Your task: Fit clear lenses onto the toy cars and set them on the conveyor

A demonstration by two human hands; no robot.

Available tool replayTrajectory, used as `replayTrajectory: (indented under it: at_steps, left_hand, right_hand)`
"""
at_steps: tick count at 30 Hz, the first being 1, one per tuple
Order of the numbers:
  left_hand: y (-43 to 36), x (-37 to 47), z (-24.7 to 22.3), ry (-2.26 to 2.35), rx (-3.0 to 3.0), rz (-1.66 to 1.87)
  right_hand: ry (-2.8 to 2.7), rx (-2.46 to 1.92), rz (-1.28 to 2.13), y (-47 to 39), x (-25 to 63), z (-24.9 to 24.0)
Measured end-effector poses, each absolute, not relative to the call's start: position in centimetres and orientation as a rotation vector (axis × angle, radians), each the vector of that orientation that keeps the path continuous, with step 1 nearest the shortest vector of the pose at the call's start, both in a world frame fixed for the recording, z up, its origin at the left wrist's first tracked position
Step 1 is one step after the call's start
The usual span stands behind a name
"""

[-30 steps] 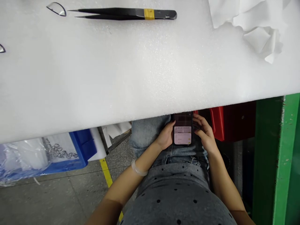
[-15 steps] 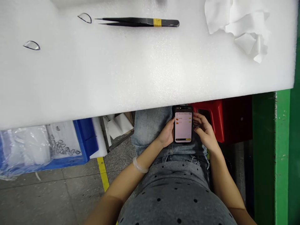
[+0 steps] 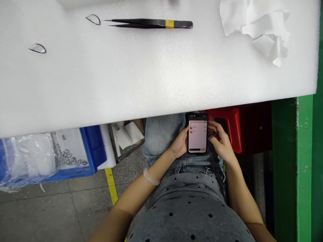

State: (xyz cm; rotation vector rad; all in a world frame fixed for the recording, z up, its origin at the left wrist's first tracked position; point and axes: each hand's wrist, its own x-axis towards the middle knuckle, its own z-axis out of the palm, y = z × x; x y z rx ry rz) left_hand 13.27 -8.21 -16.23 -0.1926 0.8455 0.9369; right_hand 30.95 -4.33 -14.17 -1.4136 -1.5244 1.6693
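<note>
Over my lap, below the edge of the table, a smartphone (image 3: 197,137) lies face up with its screen lit, showing a pale page with two small pictures. My left hand (image 3: 180,143) is closed on the phone's left edge; the fingers behind it are hidden. My right hand (image 3: 219,139) has its fingers curled at the phone's right edge, with the thumb bent beside the screen. On the white foam top (image 3: 151,80) lie black tweezers (image 3: 153,23) with a yellow band. Near their tips is a clear, dark-rimmed leaf-shaped piece (image 3: 93,19), and a second similar piece (image 3: 37,48) lies farther left.
Crumpled white sheets (image 3: 264,30) lie at the foam's right. Below left, a blue tray (image 3: 93,144) holds plastic bags (image 3: 35,154) and several small dark-rimmed pieces (image 3: 68,158). A red stool (image 3: 232,131) and a green post (image 3: 304,168) stand on the right.
The view has shifted slightly, so the pieces on the left appear a little farther right. Both hands and the smartphone stay in place.
</note>
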Motion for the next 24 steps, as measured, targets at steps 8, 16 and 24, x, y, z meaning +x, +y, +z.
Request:
replayTrajectory:
  at_steps: [8, 16, 24]
  left_hand:
    - [-8.3, 13.29, -16.5, 0.837, -0.191, 0.925]
    - [-8.28, 13.3, -16.55, 0.857, -0.186, 0.922]
    - [-8.23, 13.32, -16.55, 0.853, -0.213, 0.932]
  right_hand:
    - [-1.54, -1.427, 1.66, -4.22, 30.88, -14.03]
    - [-1.539, -1.422, 1.661, -4.14, 30.92, -14.12]
    - [-1.513, -1.479, 1.638, -4.03, 30.62, -14.27]
